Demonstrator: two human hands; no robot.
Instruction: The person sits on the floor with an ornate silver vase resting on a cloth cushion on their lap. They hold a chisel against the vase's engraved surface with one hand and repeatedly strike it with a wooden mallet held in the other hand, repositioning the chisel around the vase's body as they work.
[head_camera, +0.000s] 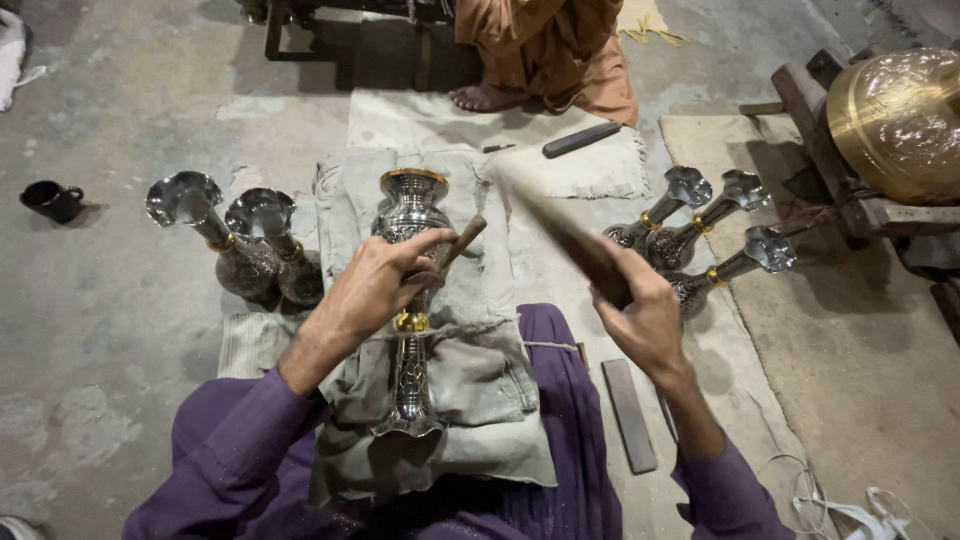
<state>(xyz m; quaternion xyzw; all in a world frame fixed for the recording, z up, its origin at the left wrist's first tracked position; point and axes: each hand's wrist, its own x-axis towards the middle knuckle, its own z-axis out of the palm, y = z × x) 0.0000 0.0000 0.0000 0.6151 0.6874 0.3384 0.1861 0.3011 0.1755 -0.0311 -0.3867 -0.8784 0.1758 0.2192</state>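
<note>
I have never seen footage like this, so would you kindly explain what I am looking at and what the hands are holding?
There is no machine here: one camera worn on a person's head looks down at their own bare hands. The person in purple sleeves sits on the floor with a grey cloth across the lap. On it lies a silver vase with gold bands. The left hand rests on the vase and grips a thin rod-like tool. The right hand holds a wooden stick, blurred. More silver vases stand left and right. A second person sits opposite.
</note>
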